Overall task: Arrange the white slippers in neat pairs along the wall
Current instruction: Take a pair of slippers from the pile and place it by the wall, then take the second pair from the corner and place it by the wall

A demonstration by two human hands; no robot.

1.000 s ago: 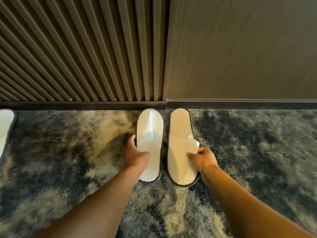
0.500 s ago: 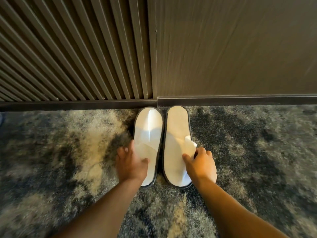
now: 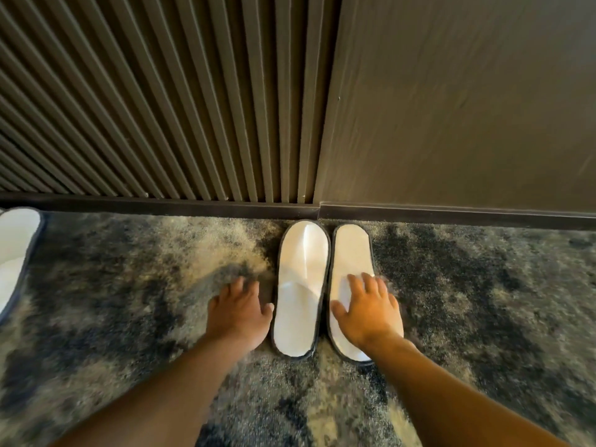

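Two flat white fabric slippers with dark trim lie side by side on the mottled grey and cream carpet (image 3: 483, 285), toes up against the dark baseboard (image 3: 161, 204) of the wall. The left slipper (image 3: 301, 285) and the right slipper (image 3: 351, 253) run parallel, their inner edges almost touching, directly below the seam where the ribbed slatted wall panel (image 3: 161, 108) meets the smooth dark panel (image 3: 467, 108).

The left hand (image 3: 238, 314) is palm-down with fingers spread, resting on or just above the carpet beside the left slipper's outer edge; its thumb reaches to that edge. Its grip is released, holding nothing. The right hand (image 3: 371, 311) lies palm-down over the heel half of the right slipper, fingers splayed toward the wall and flat on the white surface; its grip is loose too, pressing rather than clasping. Both bare forearms extend forward from the bottom of the view.

At the far left edge another white slipper (image 3: 14, 250) sits by the baseboard, partly cut off.
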